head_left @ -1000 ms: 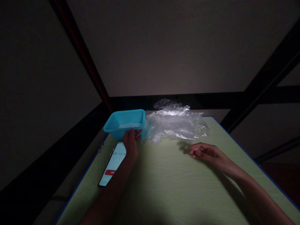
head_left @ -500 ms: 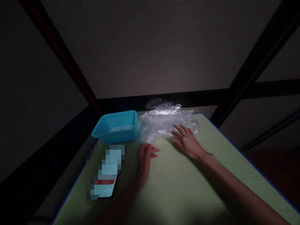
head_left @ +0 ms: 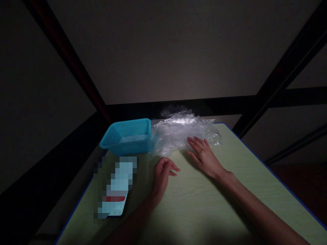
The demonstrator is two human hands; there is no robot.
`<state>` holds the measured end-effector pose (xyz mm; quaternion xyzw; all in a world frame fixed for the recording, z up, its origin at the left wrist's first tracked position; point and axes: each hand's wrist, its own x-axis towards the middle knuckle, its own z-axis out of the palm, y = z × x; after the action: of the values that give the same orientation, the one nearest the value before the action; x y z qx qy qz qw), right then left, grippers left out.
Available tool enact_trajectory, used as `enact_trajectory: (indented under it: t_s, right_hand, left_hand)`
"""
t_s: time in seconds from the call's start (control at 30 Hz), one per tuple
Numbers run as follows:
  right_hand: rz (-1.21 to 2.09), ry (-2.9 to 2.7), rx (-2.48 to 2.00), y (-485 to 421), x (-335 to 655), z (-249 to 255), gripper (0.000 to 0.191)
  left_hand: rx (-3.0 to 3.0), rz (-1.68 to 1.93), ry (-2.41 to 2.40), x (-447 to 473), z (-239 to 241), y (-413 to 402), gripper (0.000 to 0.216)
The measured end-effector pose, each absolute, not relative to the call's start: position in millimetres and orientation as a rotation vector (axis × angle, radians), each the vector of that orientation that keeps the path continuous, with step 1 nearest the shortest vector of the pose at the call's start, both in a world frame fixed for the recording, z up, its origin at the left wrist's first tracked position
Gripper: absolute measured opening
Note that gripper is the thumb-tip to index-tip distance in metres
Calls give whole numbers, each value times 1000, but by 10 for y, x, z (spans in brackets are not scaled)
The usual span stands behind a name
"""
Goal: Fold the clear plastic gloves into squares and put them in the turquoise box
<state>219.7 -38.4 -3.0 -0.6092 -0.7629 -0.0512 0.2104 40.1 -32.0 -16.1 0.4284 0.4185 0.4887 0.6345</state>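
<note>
the blue basin [head_left: 125, 149] sits at the far left of the bench [head_left: 204, 204]. just right of the basin lies the crumpled clear plastic [head_left: 176, 131], shiny along its top. right of the basin and nearer the viewer, the right hand [head_left: 201, 154] is open, palm down, its fingertips over the plastic's near edge; contact cannot be told. nearer the basin, the left hand [head_left: 166, 168] is loosely curled with finger and thumb apart, gripping nothing visible. a partly blurred phone [head_left: 117, 208] lies in front of the basin.
</note>
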Motion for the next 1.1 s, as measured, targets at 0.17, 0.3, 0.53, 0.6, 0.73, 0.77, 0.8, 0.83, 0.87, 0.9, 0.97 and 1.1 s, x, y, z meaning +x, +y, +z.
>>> enact_trajectory:
  t_s: [0.17, 0.3, 0.53, 0.6, 0.73, 0.77, 0.8, 0.83, 0.87, 0.9, 0.97, 1.1]
  right_hand:
    - [-231, -2292, -1417, -629, 2103, -77, 33]
    - [-280, -2349, -1280, -703, 2066, -128, 30]
    - [-251, -2424, -1098, -745, 2015, -138, 30]
    - [-241, -2449, -1056, -765, 1998, -128, 29]
    - [-189, -2480, -1016, -796, 1979, -106, 30]
    - [-175, -2484, -1006, -802, 1978, -99, 31]
    - [-165, -2486, -991, -806, 1980, -92, 32]
    - [-157, -2488, -973, -810, 1983, -84, 34]
    - [-151, -2489, -958, -813, 1988, -76, 35]
    - [-149, -2489, -949, -814, 1995, -68, 36]
    - [-152, -2489, -955, -814, 2015, -59, 37]
    - [-195, -2477, -1047, -802, 2062, -68, 37]
  left_hand:
    - [888, 1133, 926, 391, -197, -270, 26]
    - [787, 1126, 874, 376, -225, -195, 32]
    - [685, 1065, 780, 388, -247, -199, 41]
    - [668, 1043, 758, 397, -248, -217, 38]
    - [655, 1016, 743, 400, -238, -235, 31]
    - [652, 1012, 736, 398, -235, -237, 31]
    - [650, 1006, 728, 395, -233, -237, 31]
    - [649, 999, 719, 392, -232, -238, 31]
    - [649, 989, 713, 389, -231, -239, 31]
    - [650, 977, 709, 384, -230, -240, 31]
    - [653, 947, 708, 374, -225, -245, 32]
    - [692, 918, 757, 361, -198, -267, 34]
